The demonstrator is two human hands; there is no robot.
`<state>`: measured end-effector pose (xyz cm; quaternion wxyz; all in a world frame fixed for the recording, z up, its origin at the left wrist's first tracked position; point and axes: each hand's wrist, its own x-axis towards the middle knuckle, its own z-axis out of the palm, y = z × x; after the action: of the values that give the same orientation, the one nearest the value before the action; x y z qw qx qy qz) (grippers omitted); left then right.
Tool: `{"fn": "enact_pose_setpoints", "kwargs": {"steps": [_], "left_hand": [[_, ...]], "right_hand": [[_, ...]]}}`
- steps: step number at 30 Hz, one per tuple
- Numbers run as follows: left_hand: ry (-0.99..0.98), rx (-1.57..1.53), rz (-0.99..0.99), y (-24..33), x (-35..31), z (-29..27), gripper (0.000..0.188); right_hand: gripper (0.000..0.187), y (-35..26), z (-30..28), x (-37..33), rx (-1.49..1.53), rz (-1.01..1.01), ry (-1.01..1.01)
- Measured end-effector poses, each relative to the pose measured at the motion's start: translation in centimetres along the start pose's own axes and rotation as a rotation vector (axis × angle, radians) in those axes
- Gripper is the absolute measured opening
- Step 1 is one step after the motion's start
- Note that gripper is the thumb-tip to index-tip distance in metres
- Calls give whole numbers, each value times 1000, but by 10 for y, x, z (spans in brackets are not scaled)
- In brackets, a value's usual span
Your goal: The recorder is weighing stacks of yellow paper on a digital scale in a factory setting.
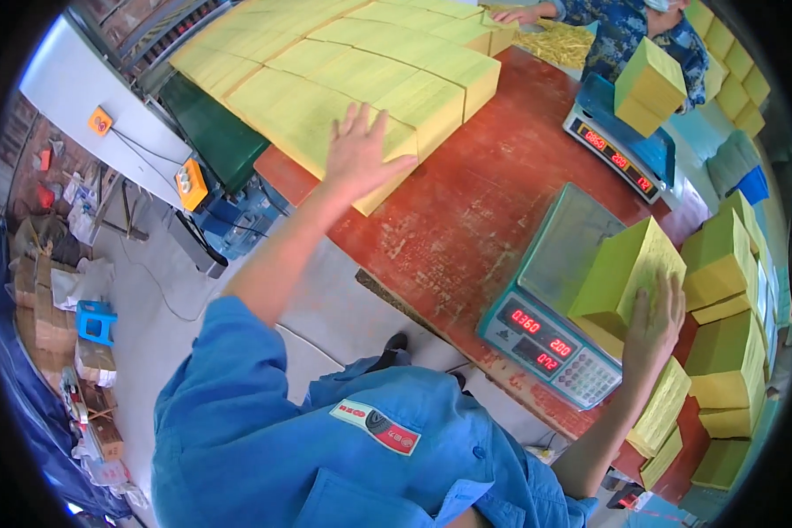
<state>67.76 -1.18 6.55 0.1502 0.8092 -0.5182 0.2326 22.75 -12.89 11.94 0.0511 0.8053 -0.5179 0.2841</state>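
yellow block (629, 264) is at the right side of the metal-topped teal scale (561, 248). right hand (653, 326) lies against its near right face; underside hidden, so cannot tell whether those fingers grip or merely press. looks like stacked paper: judged dense, moderately heavy, stiff as a block, loose at the edges, hardly slippery; best held low on opposite sides, squeezed evenly. left hand (359, 158), fingers spread and holding nothing, is at the edge of the yellow bundles (343, 66), rectangular, faintly grained. beneath: red bench (440, 202), paint scuffed. beyond: blue-topped scale (612, 163), another yellow block (649, 85) over it; co-worker's hand (517, 15) by the far bundles.
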Motion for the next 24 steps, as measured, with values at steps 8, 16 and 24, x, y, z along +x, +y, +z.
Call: {"fn": "enact_pose_setpoints", "kwargs": {"steps": [8,16,24], "left_hand": [[-393,-257,244,-55,-36,12,86],[-464,-315,732,-35,-76,-53,85],[-599,-1658,-1093,-30,-227,-11,95]], "right_hand": [[43,-116,-26,-36,491,-191,60],[53,-208,110,-25,782,-304,-334],[68,-232,110,-69,784,-117,-685]]}}
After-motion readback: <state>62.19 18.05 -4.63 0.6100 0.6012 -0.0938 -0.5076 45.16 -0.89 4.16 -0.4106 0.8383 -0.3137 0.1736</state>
